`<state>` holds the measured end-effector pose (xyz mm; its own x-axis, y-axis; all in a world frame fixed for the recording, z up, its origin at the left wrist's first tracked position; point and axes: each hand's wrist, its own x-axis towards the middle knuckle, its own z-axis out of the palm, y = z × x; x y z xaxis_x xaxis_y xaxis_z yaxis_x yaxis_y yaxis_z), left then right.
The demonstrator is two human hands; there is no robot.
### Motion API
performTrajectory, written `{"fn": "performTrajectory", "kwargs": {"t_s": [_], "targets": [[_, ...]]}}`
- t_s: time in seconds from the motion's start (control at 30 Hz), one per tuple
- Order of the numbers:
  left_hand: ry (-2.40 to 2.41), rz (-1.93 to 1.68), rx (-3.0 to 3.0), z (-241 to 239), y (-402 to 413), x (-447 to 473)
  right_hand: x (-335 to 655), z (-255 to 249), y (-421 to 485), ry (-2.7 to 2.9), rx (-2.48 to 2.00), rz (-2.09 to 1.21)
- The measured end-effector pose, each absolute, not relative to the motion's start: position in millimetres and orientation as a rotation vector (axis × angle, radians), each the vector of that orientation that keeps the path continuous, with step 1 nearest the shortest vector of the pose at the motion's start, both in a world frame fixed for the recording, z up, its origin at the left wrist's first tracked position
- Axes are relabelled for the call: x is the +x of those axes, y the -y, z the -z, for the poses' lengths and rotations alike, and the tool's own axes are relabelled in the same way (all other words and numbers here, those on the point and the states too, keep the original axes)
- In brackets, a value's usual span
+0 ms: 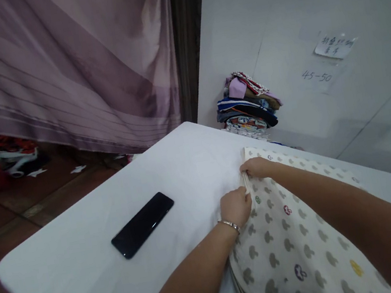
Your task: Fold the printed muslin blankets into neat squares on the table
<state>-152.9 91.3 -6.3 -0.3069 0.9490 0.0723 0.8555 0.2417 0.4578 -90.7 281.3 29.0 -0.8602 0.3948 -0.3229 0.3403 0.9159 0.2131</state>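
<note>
A cream cloth (292,245) printed with small grey mushroom shapes lies on the white table (88,266) in front of me. My left hand (235,206), with a thin bracelet on the wrist, pinches the cloth's left edge. My right hand (257,167) is closed on the same edge a little farther away, near the cloth's far corner. The edge between the two hands looks bunched into narrow folds.
A black phone (143,224) lies face up on the table to the left of my hands. A stack of folded clothes (246,104) stands at the table's far end against the white wall. A mauve curtain (64,68) hangs at the left over a brown floor.
</note>
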Motion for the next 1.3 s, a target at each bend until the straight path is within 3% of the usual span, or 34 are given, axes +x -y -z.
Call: {"fn": "performTrajectory", "kwargs": {"t_s": [0.37,1.3], "targets": [[-2.252,-0.617,1.382,7.8,-97.0,-161.3,-101.5,-34.6,-275.9,-2.672,0.636,-0.307],[-2.302,-0.543,1.575,4.9,-91.9,-158.6,-108.8,-35.6,-278.9,-2.678,0.638,-0.125]]}}
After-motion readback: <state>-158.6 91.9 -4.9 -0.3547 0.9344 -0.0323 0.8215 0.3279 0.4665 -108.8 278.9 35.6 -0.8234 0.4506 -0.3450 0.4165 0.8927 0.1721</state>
